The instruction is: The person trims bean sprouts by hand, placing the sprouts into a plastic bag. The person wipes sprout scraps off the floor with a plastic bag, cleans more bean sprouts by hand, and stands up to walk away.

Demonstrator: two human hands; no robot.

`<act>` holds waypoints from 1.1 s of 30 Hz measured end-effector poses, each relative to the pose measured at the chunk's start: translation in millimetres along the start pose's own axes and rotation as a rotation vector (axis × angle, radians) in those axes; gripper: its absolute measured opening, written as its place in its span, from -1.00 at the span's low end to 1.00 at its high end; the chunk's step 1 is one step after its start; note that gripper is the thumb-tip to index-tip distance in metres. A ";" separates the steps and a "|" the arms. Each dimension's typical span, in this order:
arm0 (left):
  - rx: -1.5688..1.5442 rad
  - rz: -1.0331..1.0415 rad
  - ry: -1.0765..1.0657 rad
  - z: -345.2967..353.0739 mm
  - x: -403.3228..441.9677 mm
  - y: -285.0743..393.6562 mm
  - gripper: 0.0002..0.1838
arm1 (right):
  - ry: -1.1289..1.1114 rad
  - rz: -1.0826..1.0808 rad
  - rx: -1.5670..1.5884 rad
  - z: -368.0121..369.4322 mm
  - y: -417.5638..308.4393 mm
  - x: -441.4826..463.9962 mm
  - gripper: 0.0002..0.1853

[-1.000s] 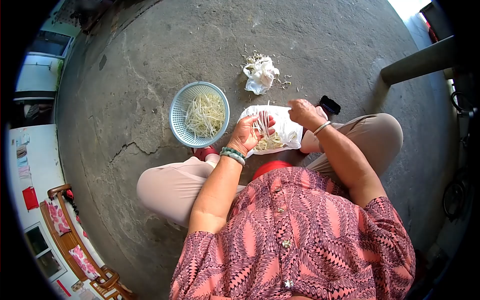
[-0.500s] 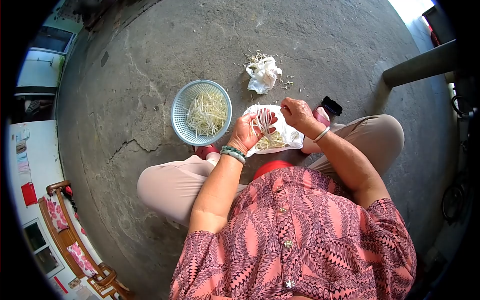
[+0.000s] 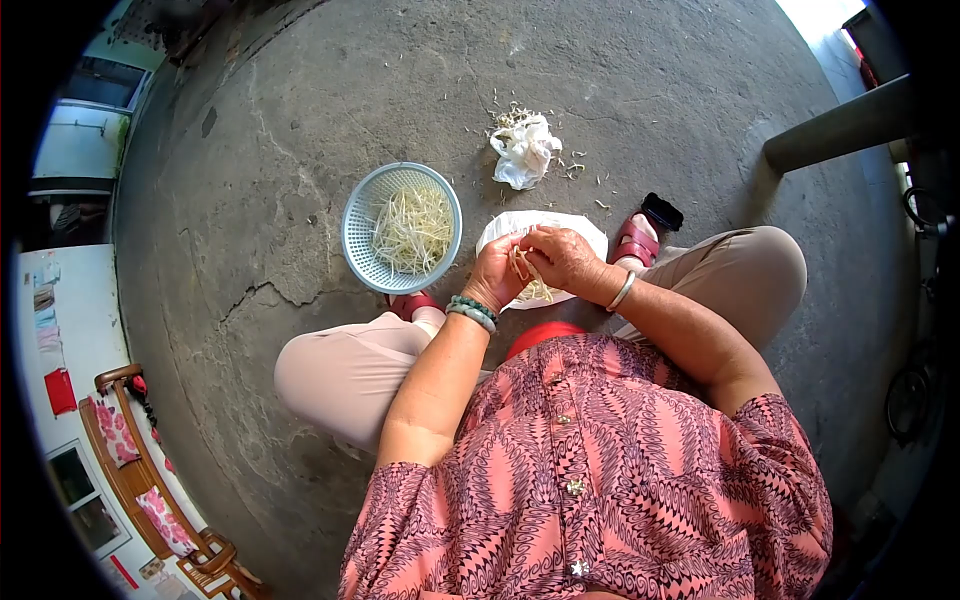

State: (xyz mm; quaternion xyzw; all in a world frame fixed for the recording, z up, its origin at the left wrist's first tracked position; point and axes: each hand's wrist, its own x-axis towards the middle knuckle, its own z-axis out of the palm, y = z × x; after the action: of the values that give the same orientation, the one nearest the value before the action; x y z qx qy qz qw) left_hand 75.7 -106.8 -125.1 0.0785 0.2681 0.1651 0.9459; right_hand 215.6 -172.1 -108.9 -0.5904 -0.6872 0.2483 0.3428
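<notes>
My left hand [image 3: 497, 272], with a green bracelet at the wrist, is closed around some bean sprouts. My right hand [image 3: 566, 262] meets it at the fingertips, its fingers pinched; what they grip is hidden. Both hands are over a white plastic bag [image 3: 578, 222] spread on the floor, with sprouts [image 3: 537, 292] showing at its near side. To the left stands a light blue basket [image 3: 352, 232] holding a heap of pale sprouts [image 3: 412, 230].
A crumpled white bag [image 3: 524, 152] lies ahead among scattered sprout bits. A dark object [image 3: 662, 212] is beside my right red sandal [image 3: 636, 240]. A thick post [image 3: 835, 125] stands at the right, a wooden bench [image 3: 140, 480] at the lower left.
My right hand has moved left and down from the bag's far right side to meet my left hand. The sprouts that hung visibly in my left hand are now mostly covered.
</notes>
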 end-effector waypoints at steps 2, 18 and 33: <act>0.011 0.019 0.024 0.5 -1.1 -1.3 -0.68 | -0.021 0.047 -0.002 3.8 1.1 -1.5 -0.85; 0.057 0.016 0.065 -7.4 5.6 -7.4 -0.64 | -0.076 0.347 -0.009 -3.7 -1.9 6.9 -0.81; 0.186 0.091 0.078 -0.8 1.1 -1.9 -0.72 | -0.122 0.287 0.327 -26.9 10.2 11.5 -0.82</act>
State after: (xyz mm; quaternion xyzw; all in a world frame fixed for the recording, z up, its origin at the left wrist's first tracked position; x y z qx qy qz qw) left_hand 76.6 -108.2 -126.8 0.1715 0.3152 0.1855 0.9148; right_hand 241.9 -160.6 -97.2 -0.6025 -0.5662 0.4381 0.3529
